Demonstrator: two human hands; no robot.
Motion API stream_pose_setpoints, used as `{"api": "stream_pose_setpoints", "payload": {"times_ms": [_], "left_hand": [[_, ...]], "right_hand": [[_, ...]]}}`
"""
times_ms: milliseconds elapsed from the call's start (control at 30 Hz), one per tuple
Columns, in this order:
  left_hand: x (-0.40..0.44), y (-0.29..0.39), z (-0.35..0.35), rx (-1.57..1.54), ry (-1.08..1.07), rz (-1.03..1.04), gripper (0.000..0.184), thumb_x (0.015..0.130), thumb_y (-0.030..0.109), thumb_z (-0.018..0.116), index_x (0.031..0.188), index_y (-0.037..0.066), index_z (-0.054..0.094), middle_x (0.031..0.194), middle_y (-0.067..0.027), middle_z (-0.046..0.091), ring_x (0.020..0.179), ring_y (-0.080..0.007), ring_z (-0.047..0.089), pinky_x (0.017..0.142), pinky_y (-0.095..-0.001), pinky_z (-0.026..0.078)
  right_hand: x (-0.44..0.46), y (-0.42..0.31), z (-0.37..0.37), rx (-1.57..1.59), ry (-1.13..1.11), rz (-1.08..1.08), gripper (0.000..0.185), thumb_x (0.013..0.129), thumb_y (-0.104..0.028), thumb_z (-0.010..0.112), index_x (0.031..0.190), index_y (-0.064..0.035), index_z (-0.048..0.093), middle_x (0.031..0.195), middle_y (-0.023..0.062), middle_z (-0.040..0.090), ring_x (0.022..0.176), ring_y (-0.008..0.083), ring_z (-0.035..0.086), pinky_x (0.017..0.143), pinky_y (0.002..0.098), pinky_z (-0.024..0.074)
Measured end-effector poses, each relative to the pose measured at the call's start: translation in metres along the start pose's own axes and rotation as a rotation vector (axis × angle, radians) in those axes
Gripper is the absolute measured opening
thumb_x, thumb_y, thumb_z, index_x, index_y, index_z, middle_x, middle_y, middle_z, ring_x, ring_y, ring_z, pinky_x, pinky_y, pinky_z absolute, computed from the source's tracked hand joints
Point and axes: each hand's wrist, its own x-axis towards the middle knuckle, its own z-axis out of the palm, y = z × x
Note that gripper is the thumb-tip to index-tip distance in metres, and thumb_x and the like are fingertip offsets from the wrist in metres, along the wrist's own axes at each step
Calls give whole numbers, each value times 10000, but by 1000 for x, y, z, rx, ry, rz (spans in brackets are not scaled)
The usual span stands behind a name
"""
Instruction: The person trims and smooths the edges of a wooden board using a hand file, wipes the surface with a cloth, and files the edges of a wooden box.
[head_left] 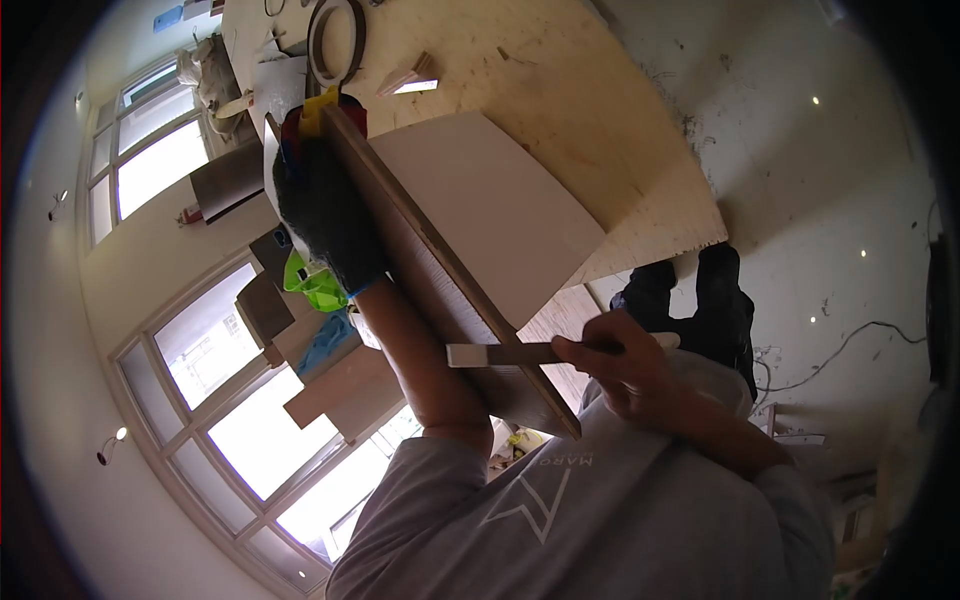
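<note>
My left hand (325,205) wears a dark glove with yellow, red and blue patches at the finger end. It is closed around the far end of a long wooden board (440,255), which stands on edge and slants toward my body. Bare and closed, my right hand (625,365) grips a flat bar-shaped tool (520,354) with a pale end and a dark middle. The tool lies across the board's upper edge near its close end; whether it touches cannot be made out. A pale flat panel (490,200) lies beside the board.
A plywood worktop (560,80) spreads ahead, carrying a roll of edge banding (336,42) and a small wood block (408,76). Several board pieces (350,395) and a green bag (315,285) are to the left, near windows. A cable (850,345) runs over the floor at right.
</note>
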Motion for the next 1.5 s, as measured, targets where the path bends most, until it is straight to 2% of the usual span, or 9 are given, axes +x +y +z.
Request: {"api": "stream_pose_setpoints", "payload": {"times_ms": [200,300,367,500,600,800,1033,1333,1500], "left_hand": [[4,0,5,-368,-51,-115,365,994,182,539,1304,6,619,1171,-124,690,1019,-190,679,899,-318,543],[-2,7,6,-431,-53,-86,365,998,187,540,1307,7,614,1173,-126,691,1022,-194,682,901,-316,543],[-1,-1,2,-179,-5,-76,365,1002,204,540,1308,19,614,1179,-126,693,1024,-189,685,903,-318,544],[-4,12,1,-59,6,-158,376,1004,257,544,1305,47,623,1181,-124,702,1021,-192,696,899,-326,546],[-3,6,6,-526,-76,-192,385,1004,278,542,1305,53,624,1171,-125,707,1013,-190,700,892,-327,545],[3,5,3,-176,-35,-149,376,1012,245,497,1309,48,616,1159,-125,707,985,-182,705,873,-308,551],[12,-15,10,-193,-49,-189,365,1003,260,532,1286,53,630,1119,-118,712,951,-202,710,846,-318,561],[20,-18,8,-65,-6,-108,362,1006,229,578,1322,56,614,1114,-101,708,947,-144,697,804,-277,575],[16,-2,8,10,79,-21,344,976,241,609,1251,39,651,1064,-128,731,913,-207,717,818,-322,559]], "right_hand": [[102,8,13,-102,72,-104,584,808,46,635,1331,-213,658,927,97,528,764,245,556,685,329,494],[62,12,7,-197,34,-201,572,797,32,651,1307,-226,678,922,87,531,764,239,544,684,339,478],[34,2,-3,-90,-38,-99,638,820,25,635,1359,-315,626,971,65,559,862,232,558,721,369,478],[49,1,4,-129,-21,-110,614,763,53,656,1307,-232,681,926,82,520,802,235,538,699,332,460],[90,-12,12,-87,0,-49,654,756,67,655,1339,-230,656,938,84,514,818,243,539,701,336,463],[34,-9,5,-34,-77,25,641,824,57,627,1384,-255,614,940,98,509,811,257,545,716,360,494],[75,-9,29,58,80,-56,688,811,170,578,1408,-171,588,941,105,537,781,221,567,703,335,501],[70,-16,13,2,-8,-30,662,849,71,607,1442,-218,551,950,127,518,803,278,550,732,367,488],[12,-7,-4,-1,-21,92,552,835,89,643,1334,-145,650,931,123,535,751,251,550,666,348,474]]}}
